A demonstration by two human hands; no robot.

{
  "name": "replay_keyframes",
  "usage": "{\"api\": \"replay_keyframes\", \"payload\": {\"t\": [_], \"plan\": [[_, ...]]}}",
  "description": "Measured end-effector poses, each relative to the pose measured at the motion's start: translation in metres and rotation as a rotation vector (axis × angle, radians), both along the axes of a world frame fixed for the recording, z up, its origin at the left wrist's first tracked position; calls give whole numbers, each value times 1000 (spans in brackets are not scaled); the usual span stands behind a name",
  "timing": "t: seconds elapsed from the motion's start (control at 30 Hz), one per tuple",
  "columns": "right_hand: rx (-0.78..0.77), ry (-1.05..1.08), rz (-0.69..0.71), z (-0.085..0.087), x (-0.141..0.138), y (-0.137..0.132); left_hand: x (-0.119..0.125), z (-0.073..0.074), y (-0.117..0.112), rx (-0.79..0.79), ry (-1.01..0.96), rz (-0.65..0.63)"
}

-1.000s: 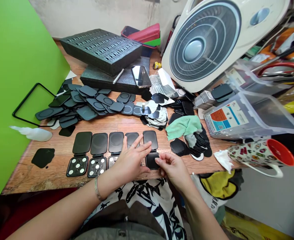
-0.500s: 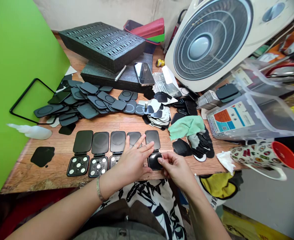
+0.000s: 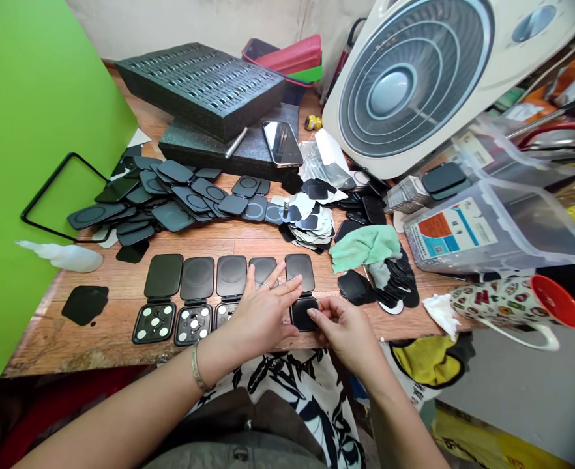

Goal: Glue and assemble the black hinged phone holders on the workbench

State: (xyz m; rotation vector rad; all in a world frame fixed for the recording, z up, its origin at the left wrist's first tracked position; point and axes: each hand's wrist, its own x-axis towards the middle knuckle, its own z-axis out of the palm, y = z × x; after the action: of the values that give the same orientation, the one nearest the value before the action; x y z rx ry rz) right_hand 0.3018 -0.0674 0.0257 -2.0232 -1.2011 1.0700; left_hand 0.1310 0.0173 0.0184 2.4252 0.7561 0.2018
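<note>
A row of hinged black square cases (image 3: pixel 197 278) lies open on the wooden table (image 3: pixel 87 345), their lower halves (image 3: pixel 154 322) dotted with white round pads. My left hand (image 3: pixel 263 311) rests flat across the cases, fingers apart, holding nothing. My right hand (image 3: pixel 346 331) pinches the edge of a black square piece (image 3: pixel 302 314) in the lower half of the rightmost case. The left hand's fingers lie just beside that piece. Part of the neighbouring case is hidden under my left palm.
Several black pads (image 3: pixel 173 215) lie heaped behind the row, next to a stack of white-backed sheets (image 3: pixel 311 228). Foam trays (image 3: pixel 199 81), a phone (image 3: pixel 282 143), a green cloth (image 3: pixel 366 247), a plastic box (image 3: pixel 493 234), a mug (image 3: pixel 512 303) and a large fan (image 3: pixel 409 85) surround the work.
The view has shifted slightly compared with a second ago. My hands stay over the same case, and the right hand keeps its pinch on the black square piece.
</note>
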Motion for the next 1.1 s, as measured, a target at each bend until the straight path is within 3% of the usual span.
{"api": "replay_keyframes", "payload": {"t": [0.17,0.4,0.63,0.73,0.83,0.9,1.0,1.1], "plan": [[30,-322,75,10,-8,0,0,0,0,6,6,7],[39,-410,92,14,-14,-3,0,1,0,-5,0,10],[-17,-711,145,25,-14,-8,0,4,0,-26,1,4],[114,-746,188,21,-14,-20,0,3,0,-30,3,-1],[290,-784,344,13,-16,-35,0,2,0,-21,-8,0],[319,-808,428,10,-15,-39,-1,0,0,-10,-16,0],[340,-787,422,14,-4,-23,-1,-1,-1,1,-20,-6],[479,-780,266,20,15,25,-1,0,-2,21,-25,-14]]}}
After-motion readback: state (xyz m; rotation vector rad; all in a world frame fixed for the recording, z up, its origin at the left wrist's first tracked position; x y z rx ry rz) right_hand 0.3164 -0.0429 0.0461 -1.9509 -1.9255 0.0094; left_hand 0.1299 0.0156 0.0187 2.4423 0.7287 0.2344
